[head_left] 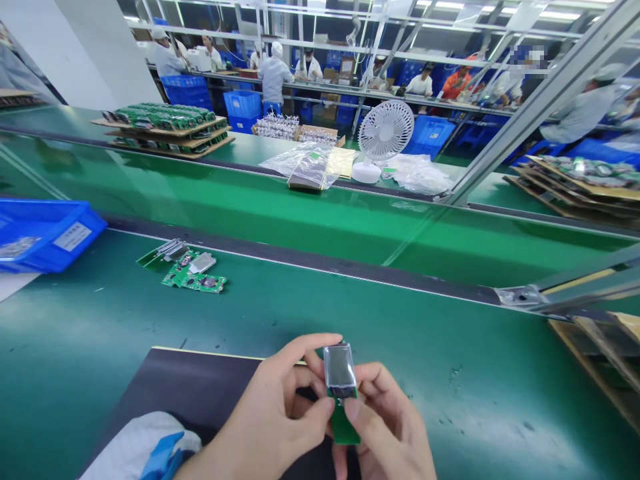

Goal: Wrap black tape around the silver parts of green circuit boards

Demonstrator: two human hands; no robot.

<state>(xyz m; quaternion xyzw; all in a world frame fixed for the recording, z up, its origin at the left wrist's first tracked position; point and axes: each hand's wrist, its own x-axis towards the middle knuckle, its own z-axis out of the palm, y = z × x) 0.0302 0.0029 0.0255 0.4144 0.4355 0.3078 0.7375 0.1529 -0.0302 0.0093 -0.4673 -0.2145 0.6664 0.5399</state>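
Both hands' fingers pinched shut on small display board (pixel 341 393), upright btwn them, L hand (pixel 270 420) & R hand (pixel 390 433) equally near.

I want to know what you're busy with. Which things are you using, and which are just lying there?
In use:
- small green board with a display, held by left hand and right hand
- black mat beneath the hands

Just lying about:
- loose circuit boards
- blue bin
- white fan
- plastic bags
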